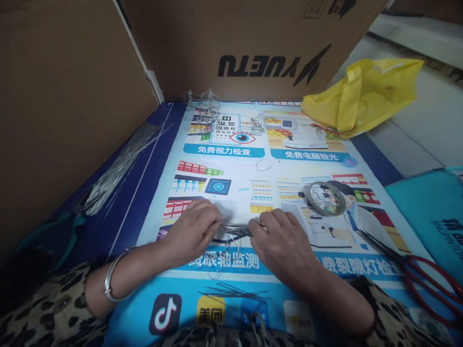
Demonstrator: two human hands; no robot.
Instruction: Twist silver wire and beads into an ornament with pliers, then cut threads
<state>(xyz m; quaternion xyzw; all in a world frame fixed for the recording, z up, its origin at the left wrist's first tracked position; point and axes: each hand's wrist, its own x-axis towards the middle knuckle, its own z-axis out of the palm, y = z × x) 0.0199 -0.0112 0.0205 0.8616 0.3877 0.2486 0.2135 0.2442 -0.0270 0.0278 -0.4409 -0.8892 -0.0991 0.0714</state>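
In dim light, a brown cardboard wall (188, 43) stands beyond the right grip (280, 241); a pale flat area (432, 118) lies farther right.

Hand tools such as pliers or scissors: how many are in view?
3: pliers in the right hand, a teal-handled tool at the far left, and red-handled scissors at the right. Others may be hidden under the arms.

YUETU — upside down, cardboard box (188, 46) | 免费视力检查, 免费电脑验光 — poster (307, 168) | 美团: yellow icon (211, 312)
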